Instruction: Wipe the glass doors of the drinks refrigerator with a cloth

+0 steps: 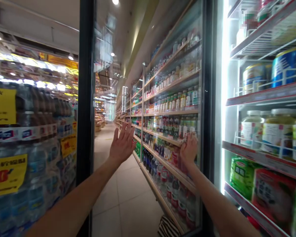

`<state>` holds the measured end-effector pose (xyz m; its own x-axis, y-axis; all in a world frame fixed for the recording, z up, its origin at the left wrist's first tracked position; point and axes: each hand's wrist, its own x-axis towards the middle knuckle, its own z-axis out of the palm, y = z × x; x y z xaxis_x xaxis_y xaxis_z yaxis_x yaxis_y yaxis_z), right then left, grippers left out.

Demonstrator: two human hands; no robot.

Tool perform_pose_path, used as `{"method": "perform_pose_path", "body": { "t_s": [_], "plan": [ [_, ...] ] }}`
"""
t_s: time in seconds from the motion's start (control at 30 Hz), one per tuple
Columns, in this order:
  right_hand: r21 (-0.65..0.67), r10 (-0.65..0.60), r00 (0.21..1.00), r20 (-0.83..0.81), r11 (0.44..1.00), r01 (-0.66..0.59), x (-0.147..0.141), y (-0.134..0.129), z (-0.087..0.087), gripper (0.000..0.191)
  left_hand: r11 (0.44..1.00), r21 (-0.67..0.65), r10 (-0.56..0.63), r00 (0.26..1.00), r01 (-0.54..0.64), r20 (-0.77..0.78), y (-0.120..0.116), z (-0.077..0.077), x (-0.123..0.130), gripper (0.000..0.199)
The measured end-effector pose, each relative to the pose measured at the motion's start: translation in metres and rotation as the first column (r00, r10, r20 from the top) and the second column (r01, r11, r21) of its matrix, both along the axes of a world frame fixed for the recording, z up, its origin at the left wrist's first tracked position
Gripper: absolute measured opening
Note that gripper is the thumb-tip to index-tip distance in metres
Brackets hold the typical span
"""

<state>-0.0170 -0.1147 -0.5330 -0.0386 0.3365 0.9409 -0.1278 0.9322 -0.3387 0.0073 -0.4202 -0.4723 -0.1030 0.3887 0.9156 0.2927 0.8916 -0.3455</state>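
A glass cooler door (86, 98) with a dark frame stands swung open in front of me, and the shop aisle shows through its pane. Against the glass, left of the middle, my left hand (122, 142) lies with its fingers spread and holds nothing. My right hand (189, 152) is near the door's right edge, its fingers pressing a crumpled, pale cloth (187, 136) to the pane. Part of the cloth is hidden by the fingers.
On the right, lit cooler shelves (261, 151) hold bottles, cans and packs. Stacked bottled drinks (37, 168) with yellow price signs (7, 174) stand at left. Through the glass are long drink shelves (170, 113), the tiled floor (128, 197) and a striped item (169, 226) low down.
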Motion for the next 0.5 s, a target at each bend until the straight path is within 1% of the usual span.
{"method": "perform_pose_path", "body": {
  "t_s": [0.03,0.07,0.1,0.13,0.17,0.2,0.23,0.27,0.3,0.33,0.37,0.4,0.43,0.47,0.5],
  "plan": [
    [0.081,0.014,1.000,0.009,0.997,-0.014,0.001,-0.003,-0.003,0.053,1.000,0.003,-0.002,1.000,0.002,-0.002,0.000,0.000,0.000,0.070],
    [0.212,0.038,0.999,0.028,0.976,-0.043,0.003,-0.008,-0.007,0.051,1.000,0.008,-0.002,1.000,0.002,-0.004,0.000,0.000,0.000,0.070],
    [0.356,0.064,0.996,0.055,0.931,-0.080,0.005,-0.014,-0.010,0.050,1.000,0.010,-0.002,1.000,0.002,-0.006,0.000,0.000,0.000,0.070],
    [0.482,0.088,0.992,0.086,0.868,-0.118,0.007,-0.020,-0.012,0.049,1.000,0.010,-0.002,1.000,0.002,-0.007,0.000,-0.001,0.000,0.070],
    [0.567,0.102,0.988,0.115,0.810,-0.150,0.008,-0.023,-0.014,0.049,1.000,0.010,-0.001,1.000,0.001,-0.007,0.000,-0.001,0.000,0.071],
    [0.599,0.106,0.986,0.131,0.784,-0.164,0.008,-0.023,-0.014,0.050,1.000,0.009,0.001,1.000,-0.001,-0.005,0.000,-0.002,0.000,0.071],
    [0.571,0.100,0.987,0.129,0.806,-0.156,0.008,-0.020,-0.012,0.051,1.000,0.008,0.003,1.000,-0.003,-0.003,0.000,-0.002,0.000,0.072],
    [0.486,0.083,0.991,0.105,0.865,-0.124,0.007,-0.016,-0.010,0.052,1.000,0.005,0.004,1.000,-0.004,-0.002,0.000,-0.002,0.000,0.073],
    [0.361,0.058,0.996,0.073,0.929,-0.080,0.005,-0.011,-0.008,0.053,1.000,0.001,0.003,1.000,-0.003,-0.003,-0.001,-0.003,0.000,0.073],
    [0.237,0.030,0.999,0.046,0.971,-0.040,0.004,-0.007,-0.006,0.053,1.000,-0.001,0.002,1.000,-0.002,-0.006,-0.001,-0.003,-0.001,0.074],
    [0.154,0.011,1.000,0.030,0.988,-0.015,0.003,-0.006,-0.005,0.054,1.000,0.000,0.000,1.000,0.000,-0.011,-0.001,-0.003,-0.001,0.075],
    [0.142,0.008,1.000,0.027,0.990,-0.012,0.004,-0.008,-0.005,0.053,1.000,0.000,-0.004,1.000,0.004,-0.016,-0.001,-0.003,-0.001,0.075],
    [0.202,0.024,0.999,0.039,0.979,-0.032,0.005,-0.013,-0.005,0.053,1.000,-0.001,-0.009,1.000,0.009,-0.020,-0.001,-0.003,-0.001,0.076],
    [0.312,0.051,0.997,0.061,0.948,-0.068,0.007,-0.021,-0.007,0.052,1.000,-0.002,-0.011,1.000,0.011,-0.021,0.000,-0.003,-0.001,0.076],
    [0.434,0.079,0.993,0.090,0.894,-0.111,0.009,-0.030,-0.009,0.051,1.000,-0.002,-0.012,1.000,0.012,-0.019,0.000,-0.004,-0.001,0.075]
  ]
}}
